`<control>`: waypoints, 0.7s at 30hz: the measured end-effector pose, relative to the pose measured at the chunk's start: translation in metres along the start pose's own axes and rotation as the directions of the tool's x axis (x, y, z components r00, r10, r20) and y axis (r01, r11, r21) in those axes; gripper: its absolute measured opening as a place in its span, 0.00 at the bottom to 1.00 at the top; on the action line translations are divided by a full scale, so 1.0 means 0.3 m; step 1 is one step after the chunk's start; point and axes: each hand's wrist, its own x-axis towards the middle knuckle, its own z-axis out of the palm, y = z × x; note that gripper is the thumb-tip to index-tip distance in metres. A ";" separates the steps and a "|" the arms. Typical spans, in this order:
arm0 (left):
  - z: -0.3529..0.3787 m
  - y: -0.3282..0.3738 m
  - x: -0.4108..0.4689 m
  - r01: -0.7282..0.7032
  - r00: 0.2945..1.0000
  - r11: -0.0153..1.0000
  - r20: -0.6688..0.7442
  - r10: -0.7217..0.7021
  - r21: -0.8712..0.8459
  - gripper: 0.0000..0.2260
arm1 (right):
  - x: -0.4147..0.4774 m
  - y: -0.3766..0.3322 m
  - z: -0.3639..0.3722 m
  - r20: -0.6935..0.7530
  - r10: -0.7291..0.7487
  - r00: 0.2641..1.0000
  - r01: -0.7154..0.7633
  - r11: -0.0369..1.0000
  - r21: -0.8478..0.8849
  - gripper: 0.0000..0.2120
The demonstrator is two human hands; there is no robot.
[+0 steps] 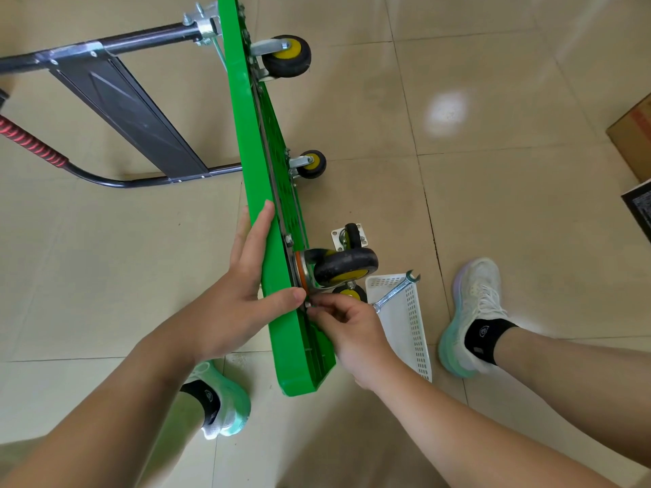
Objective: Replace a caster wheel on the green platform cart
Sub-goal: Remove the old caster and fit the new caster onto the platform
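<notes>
Right hand [347,324] pinches wrench [394,292] on caster [343,267] nut, 5 o'clock; left hand [246,287] flat, bracing cart [257,191] — seat jaws squarely.

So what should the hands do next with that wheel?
Probably keep turning the small nut by fingertip. The right hand pinches it at the wheel's mounting plate, while the left hand steadies the green cart on its edge. The wrench lies unused on the white basket.
</notes>
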 end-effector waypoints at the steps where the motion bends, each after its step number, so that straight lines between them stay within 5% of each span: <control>1: 0.000 -0.001 0.000 0.005 1.000 1.000 0.001 -0.005 0.000 0.50 | -0.001 0.000 0.000 0.001 0.003 1.000 -0.003 1.000 -0.023 0.04; 5: -0.003 -0.002 0.002 0.003 1.000 1.000 0.005 -0.003 -0.009 0.49 | 0.000 -0.008 -0.007 0.011 0.005 1.000 -0.004 0.994 -0.112 0.09; 13: -0.001 0.005 0.003 -0.004 1.000 1.000 0.014 0.004 0.003 0.47 | 0.006 -0.014 0.008 0.002 0.029 1.000 -0.029 0.999 -0.037 0.05; 21: -0.002 0.000 0.003 0.006 1.000 1.000 0.005 -0.006 0.010 0.50 | 0.011 -0.030 -0.001 0.039 0.024 0.999 -0.016 0.984 -0.175 0.17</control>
